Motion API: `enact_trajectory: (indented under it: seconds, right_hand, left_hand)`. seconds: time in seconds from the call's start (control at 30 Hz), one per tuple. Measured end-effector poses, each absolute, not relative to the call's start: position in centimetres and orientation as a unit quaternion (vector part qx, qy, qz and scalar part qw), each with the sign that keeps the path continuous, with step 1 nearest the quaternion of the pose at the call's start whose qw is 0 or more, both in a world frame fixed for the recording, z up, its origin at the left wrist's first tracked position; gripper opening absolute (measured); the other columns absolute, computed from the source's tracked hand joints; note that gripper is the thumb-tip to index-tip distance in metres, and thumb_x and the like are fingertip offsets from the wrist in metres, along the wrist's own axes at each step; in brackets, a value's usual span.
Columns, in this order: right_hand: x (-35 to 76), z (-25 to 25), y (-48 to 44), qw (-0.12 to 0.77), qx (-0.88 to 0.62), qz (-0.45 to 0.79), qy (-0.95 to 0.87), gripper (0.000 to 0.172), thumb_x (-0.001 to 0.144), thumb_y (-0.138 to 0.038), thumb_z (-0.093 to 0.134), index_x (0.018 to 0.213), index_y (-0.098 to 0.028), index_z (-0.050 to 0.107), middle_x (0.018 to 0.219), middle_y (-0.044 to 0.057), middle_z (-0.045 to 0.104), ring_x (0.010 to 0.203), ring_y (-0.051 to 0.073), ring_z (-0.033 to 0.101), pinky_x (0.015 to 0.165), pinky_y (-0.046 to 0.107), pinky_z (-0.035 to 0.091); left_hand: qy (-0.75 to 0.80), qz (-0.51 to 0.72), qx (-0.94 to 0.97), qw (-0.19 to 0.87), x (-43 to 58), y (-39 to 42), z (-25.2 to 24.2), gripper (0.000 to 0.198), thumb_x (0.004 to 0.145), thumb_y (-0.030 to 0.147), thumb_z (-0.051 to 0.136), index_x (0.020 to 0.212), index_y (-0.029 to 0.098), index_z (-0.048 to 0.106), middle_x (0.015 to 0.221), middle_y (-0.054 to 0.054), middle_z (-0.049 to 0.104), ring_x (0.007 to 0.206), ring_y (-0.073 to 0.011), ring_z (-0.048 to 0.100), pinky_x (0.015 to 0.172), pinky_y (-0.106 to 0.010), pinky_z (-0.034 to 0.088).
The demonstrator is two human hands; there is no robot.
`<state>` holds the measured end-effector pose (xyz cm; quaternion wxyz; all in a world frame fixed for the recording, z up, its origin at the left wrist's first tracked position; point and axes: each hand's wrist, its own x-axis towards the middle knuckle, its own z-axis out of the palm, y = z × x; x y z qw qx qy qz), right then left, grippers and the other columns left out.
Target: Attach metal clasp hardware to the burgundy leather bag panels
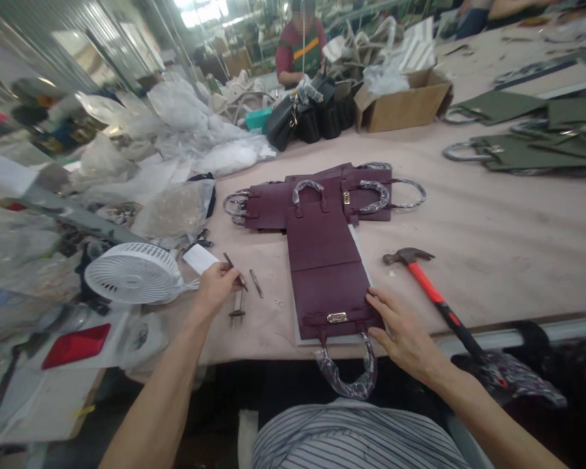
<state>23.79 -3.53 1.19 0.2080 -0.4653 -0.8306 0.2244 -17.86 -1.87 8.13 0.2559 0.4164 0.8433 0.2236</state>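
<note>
Nearest the wearer, the plastic-wrapped handle (pixel 346 381) of a maroon bag (pixel 325 286) hangs over the front edge of the desk (pixel 508 254), which appears to let the rest lie flat. The bag is opened out lengthwise in front of the body, metal clasp (pixel 336 318) facing up, with a pale backing (pixel 305 342) showing along its edges; this probably gives a firm, even base.

Right hand (pixel 398 332): open, fingers spread against the bag's right edge beside the clasp end, presumably steadying it. Left hand (pixel 219 284): fingers drawn together in a pinch on a slim metal tool (pixel 237 273), clear of the bag.

A second slim rod (pixel 256 284) and a forked metal tool (pixel 237 311) lie close to the left hand, seemingly for short reach. The hammer (pixel 435 296) lies to the right, head away from the wearer and grip toward the right arm, a convenient arrangement. A white fan (pixel 134 273) stands at left.

Beyond, the bag's far end rests against a group of similar maroon bags (pixel 268 208). Farther off are black bags (pixel 317 111), a cardboard box (pixel 405 101) and, at right, flat green bags (pixel 542 150).
</note>
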Motion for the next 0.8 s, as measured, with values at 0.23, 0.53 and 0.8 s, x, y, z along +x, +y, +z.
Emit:
enact_trajectory:
  seconds: [0.23, 0.53, 0.8]
  right_hand:
    - [21.3, 3.9, -3.9, 0.235, -0.437, 0.136, -0.857, 0.029, 0.094, -0.021, 0.054, 0.122, -0.018, 0.061, 0.125, 0.013, 0.062, 0.115, 0.031, 0.056, 0.099, 0.053, 0.047]
    - [19.3, 4.8, -2.4, 0.131, -0.396, 0.076, -0.906, 0.005, 0.090, -0.017, 0.066, 0.095, -0.017, 0.065, 0.092, 0.009, 0.062, 0.085, 0.026, 0.053, 0.074, 0.039, 0.047]
    - [21.3, 5.2, -1.8, 0.109, -0.283, 0.086, -0.949, 0.029, 0.089, -0.002, 0.051, 0.112, -0.015, 0.063, 0.097, 0.010, 0.063, 0.085, 0.023, 0.056, 0.072, 0.034, 0.049]
  left_hand:
    - [0.572, 0.565, 0.290, 0.519, -6.1, -6.3, 7.0, 0.048, 0.071, 0.038, 0.075, 0.109, 0.017, 0.054, 0.079, -0.002, 0.070, 0.074, -0.0210, 0.073, 0.070, -0.033, 0.059]
    - [0.696, 0.229, 0.624, 0.271, -1.7, -7.8, 6.1, 0.009, 0.089, 0.023, 0.060, 0.081, 0.020, 0.060, 0.073, -0.002, 0.063, 0.071, -0.0194, 0.064, 0.066, -0.029, 0.046]
    - [0.574, -0.038, 0.803, 0.158, -2.5, -6.4, 7.6, 0.011, 0.090, 0.026, 0.062, 0.096, 0.016, 0.062, 0.100, -0.009, 0.061, 0.076, -0.0223, 0.068, 0.064, -0.032, 0.054]
